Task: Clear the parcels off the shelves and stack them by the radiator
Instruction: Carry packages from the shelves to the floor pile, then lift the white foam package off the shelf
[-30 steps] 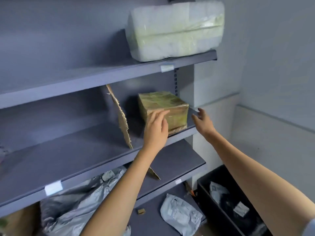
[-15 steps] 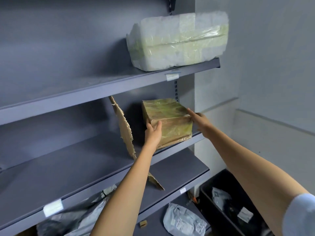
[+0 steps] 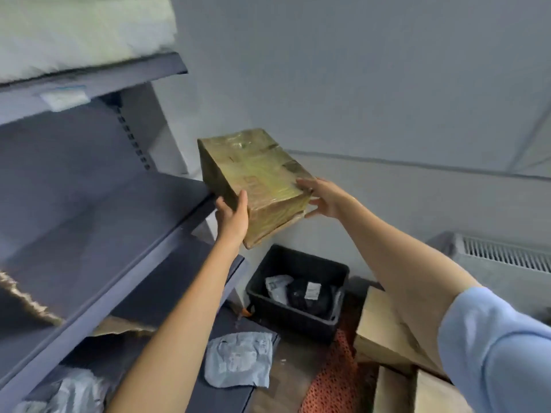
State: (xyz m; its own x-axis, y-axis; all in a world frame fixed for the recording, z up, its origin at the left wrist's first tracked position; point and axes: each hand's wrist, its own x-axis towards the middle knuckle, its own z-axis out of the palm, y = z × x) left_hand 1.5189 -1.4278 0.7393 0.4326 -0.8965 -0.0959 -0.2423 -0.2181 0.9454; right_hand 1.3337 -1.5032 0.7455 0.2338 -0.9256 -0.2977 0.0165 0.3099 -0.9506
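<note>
Brown taped parcel [image 3: 253,180] between both hands, midair.

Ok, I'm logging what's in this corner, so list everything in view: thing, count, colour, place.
taped parcel: one, brown-green, held in the air beside the shelf end
wrapped parcel: one, white, top shelf
shelves: dark grey, left
torn cardboard: one piece, brown, middle shelf
mailer bags: two, grey, bottom shelf
crate: one, black, floor by the wall, bags inside
cardboard boxes: brown, floor, lower right; count unclear
mesh: orange, floor beside the boxes
radiator: one, grey-white, right wall
left hand: grips the parcel's near left edge
right hand: grips its right side
</note>
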